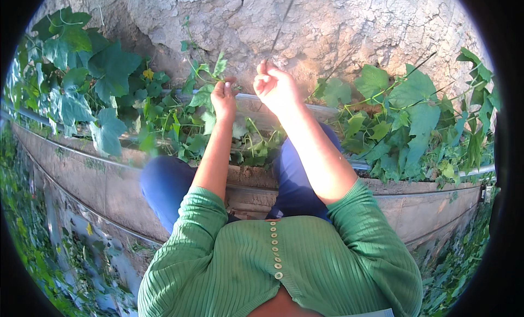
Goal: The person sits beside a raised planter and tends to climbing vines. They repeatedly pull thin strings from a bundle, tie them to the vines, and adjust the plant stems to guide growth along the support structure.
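Observation:
My left hand (pixel 224 100) is raised in front of the wall, its thumb and fingers pinching a thin green vine shoot (pixel 220 66). Small leaves and a tendril stick out above those fingers. To the right, my right hand (pixel 278 85) has its fingertips closed on a thin dark string (pixel 282 26), which runs up along the wall from them. Strong sunlight washes out the right hand and forearm, so finger detail is partly lost. The hands are apart, at about the same height. Lobed vine leaves (pixel 200 98) hang just below and beside my left hand.
A cracked earthen wall (pixel 196 18) rises behind the plants. Dense vines grow at left (pixel 110 71) and right (pixel 417 112), with another slanting string (pixel 421 65) at right. A pale pipe (pixel 323 110) runs behind my knees. A low ledge (pixel 123 190) curves across, with more foliage (pixel 37 272) beyond.

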A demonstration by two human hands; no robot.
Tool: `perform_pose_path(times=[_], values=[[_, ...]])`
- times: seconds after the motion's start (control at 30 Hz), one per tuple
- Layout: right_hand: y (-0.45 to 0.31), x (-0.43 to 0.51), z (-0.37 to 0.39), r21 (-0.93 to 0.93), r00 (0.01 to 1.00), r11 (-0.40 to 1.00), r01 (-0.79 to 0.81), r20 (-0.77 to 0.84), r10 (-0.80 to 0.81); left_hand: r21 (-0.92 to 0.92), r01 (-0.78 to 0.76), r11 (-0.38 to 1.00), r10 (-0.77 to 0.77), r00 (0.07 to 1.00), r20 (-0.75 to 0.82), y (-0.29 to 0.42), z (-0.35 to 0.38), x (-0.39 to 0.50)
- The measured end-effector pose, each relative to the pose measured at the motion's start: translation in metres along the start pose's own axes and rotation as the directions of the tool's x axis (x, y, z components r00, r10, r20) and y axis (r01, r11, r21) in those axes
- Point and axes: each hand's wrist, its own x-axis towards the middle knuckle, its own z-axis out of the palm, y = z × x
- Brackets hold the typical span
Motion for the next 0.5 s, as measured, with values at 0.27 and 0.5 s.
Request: perform_pose_path(times=[0.27,0.5], values=[[0.018,-0.014,-0.014,-0.49,0.981,0.871,0.036,-0.151,-0.126,0.298,0.096,0.95,-0.174,0.953,0.246,0.038,0.012,-0.014],[0.035,-0.015,-0.028,-0.895,0.938,0.437,0.089,-0.072,-0.339,0.252,0.096,0.963,-0.145,0.972,0.185,0.03,0.001,-0.018]])
